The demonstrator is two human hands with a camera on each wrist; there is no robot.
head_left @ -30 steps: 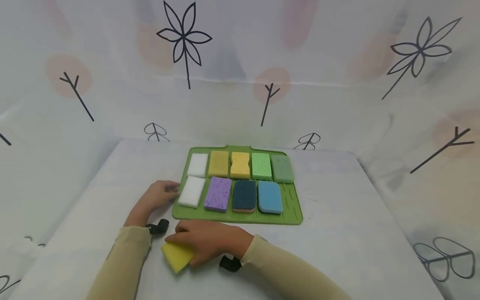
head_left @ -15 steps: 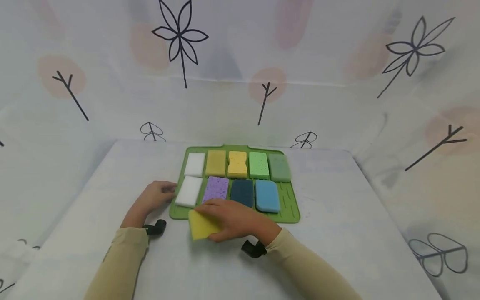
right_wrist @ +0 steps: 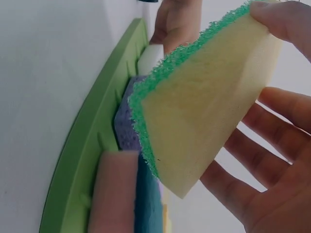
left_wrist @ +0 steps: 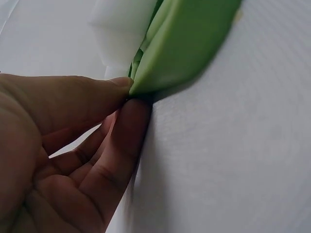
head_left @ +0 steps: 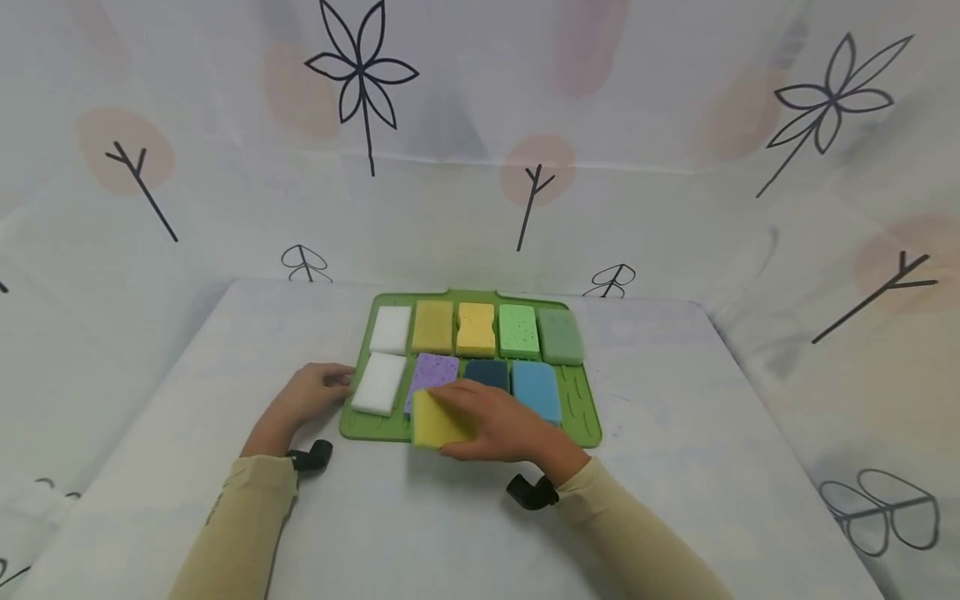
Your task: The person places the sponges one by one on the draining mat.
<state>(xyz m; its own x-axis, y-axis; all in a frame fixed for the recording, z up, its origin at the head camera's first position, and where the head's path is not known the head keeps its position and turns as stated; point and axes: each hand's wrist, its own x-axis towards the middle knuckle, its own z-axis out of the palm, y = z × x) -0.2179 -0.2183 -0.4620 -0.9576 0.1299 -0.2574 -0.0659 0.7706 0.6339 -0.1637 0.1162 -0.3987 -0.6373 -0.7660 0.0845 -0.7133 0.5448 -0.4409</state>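
My right hand [head_left: 506, 423] holds a yellow sponge [head_left: 441, 422] tilted above the front edge of a green silicone mat [head_left: 582, 412]. In the right wrist view the sponge has a rough green scouring layer, and the thumb and fingers press its sides. At the mat's left edge is my left hand [head_left: 309, 396]; the left wrist view shows its thumb [left_wrist: 109, 90] and a finger pinching that edge. A purple sponge [head_left: 437, 368] and a dark blue sponge [head_left: 487, 372] lie partly hidden behind the right hand, beside a blue sponge [head_left: 536, 387].
A white sponge [head_left: 379, 383] lies at the front left of the mat. Along the back row are another white sponge [head_left: 391, 330], a mustard one [head_left: 432, 327], an orange-yellow one [head_left: 476, 330], a light green one [head_left: 518, 332] and a darker green one [head_left: 559, 337]. Patterned cloth surrounds the white table [head_left: 675, 467].
My right hand has lifted the yellow sponge off the table at the front left and carried it right and forward to the mat's front edge. The left hand stays at the mat.
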